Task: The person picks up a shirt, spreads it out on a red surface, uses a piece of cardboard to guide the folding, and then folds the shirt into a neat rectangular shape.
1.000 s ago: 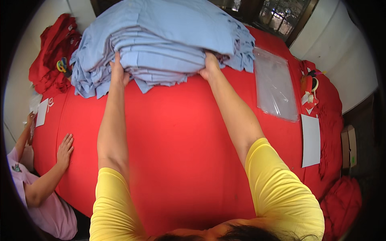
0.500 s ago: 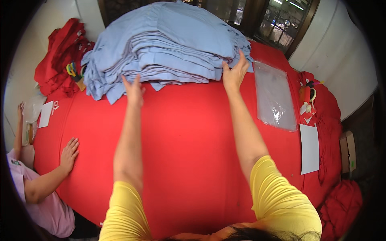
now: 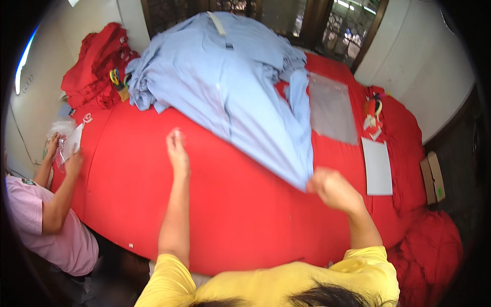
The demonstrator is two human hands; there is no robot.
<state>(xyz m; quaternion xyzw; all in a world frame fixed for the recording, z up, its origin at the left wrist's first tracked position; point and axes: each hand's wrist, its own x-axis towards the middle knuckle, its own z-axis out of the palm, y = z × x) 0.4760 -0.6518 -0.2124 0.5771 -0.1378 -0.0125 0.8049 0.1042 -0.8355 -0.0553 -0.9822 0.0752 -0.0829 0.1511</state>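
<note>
A light blue shirt (image 3: 240, 110) is stretched from a pile of blue shirts (image 3: 174, 46) toward me. At its near corner my right hand (image 3: 331, 188), smeared by motion, is closed on the cloth. My left hand (image 3: 178, 153) is raised over the red-covered table, just short of the shirt's lower edge. Its fingers are drawn together, and nothing shows in them. A collar with a pale strip (image 3: 216, 23) lies at the far end of the blue cloth.
A clear plastic sheet (image 3: 332, 110) and a white card (image 3: 377, 166) lie to the right, with tape rolls (image 3: 378, 108) beyond. Red garments (image 3: 97, 66) are heaped at far left. At the left edge a co-worker in pink (image 3: 51, 215) holds a white card (image 3: 72, 143) and clear plastic.
My right hand has drawn one blue shirt off the pile toward me and to the right. My left hand has pulled back from the pile. The co-worker has picked up a card.
</note>
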